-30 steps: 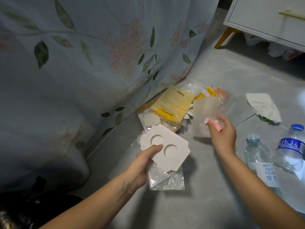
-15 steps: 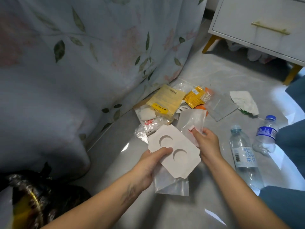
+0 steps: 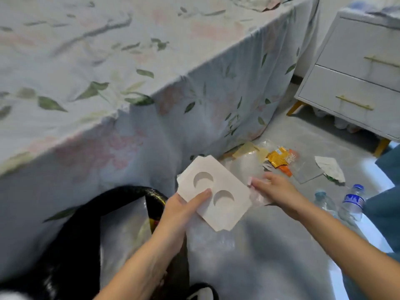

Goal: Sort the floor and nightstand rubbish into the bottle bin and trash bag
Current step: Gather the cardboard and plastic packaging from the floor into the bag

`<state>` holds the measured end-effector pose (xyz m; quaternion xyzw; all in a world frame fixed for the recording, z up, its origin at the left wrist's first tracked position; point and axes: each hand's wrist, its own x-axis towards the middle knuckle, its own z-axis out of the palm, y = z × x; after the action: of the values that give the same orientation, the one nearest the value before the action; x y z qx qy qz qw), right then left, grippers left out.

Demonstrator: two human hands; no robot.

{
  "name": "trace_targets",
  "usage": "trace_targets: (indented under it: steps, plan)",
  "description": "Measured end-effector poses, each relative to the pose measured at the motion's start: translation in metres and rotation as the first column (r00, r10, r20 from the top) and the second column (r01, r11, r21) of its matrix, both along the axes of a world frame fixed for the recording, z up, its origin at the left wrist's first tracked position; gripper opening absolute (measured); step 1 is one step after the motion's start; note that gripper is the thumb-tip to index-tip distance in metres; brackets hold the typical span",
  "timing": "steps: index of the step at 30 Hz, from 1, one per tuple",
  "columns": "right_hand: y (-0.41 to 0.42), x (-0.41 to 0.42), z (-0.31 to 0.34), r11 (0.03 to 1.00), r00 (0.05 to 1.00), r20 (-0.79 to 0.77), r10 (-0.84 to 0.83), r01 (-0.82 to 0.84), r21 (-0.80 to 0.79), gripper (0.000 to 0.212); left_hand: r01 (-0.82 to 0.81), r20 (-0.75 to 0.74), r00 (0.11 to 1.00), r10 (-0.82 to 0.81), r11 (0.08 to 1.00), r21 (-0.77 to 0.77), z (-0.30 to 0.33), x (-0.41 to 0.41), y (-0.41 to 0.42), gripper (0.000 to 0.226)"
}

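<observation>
My left hand (image 3: 180,210) grips a white cardboard insert (image 3: 225,200) with two round cut-outs, thumb on top, held above the floor beside the black trash bag (image 3: 86,230) at the lower left. My right hand (image 3: 273,188) pinches a clear plastic wrapper (image 3: 258,197) with a pink strip at its edge, right next to the insert. Two clear water bottles (image 3: 350,202) lie on the floor at the right. More rubbish lies beyond: an orange-yellow packet (image 3: 278,158), a clear plastic sleeve (image 3: 307,169) and a crumpled white tissue (image 3: 331,167).
A bed with a leaf-patterned sheet (image 3: 108,72) fills the left and top. A white nightstand (image 3: 355,83) with gold handles stands at the upper right. Blue fabric (image 3: 385,204) shows at the right edge. Grey floor (image 3: 270,256) lies between my arms.
My view has swung left and up, bringing the black trash bag into sight. Both hands have lifted their pieces off the floor pile and carried them towards the bag.
</observation>
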<state>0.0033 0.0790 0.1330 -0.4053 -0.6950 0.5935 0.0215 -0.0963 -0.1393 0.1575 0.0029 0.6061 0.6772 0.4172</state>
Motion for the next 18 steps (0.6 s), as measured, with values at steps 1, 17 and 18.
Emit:
trace_targets:
  steps: [1,17,18]
  plan:
    - [-0.009,-0.009,0.023,0.999,0.998,-0.025,0.052,-0.052,0.004,0.011,-0.045,-0.044,0.998,0.044,0.999,-0.021,0.009,-0.005,-0.022,0.038]
    - [-0.135,-0.026,0.141,0.429,0.843,0.286,0.455,-0.489,0.760,0.025,-0.379,-0.169,0.925,0.341,0.863,-0.335,-0.036,-0.044,-0.178,0.038]
    - [-0.130,-0.021,0.141,0.412,0.847,0.310,0.432,-0.491,0.767,0.024,-0.363,-0.105,0.931,0.349,0.861,-0.356,-0.045,-0.045,-0.172,0.041]
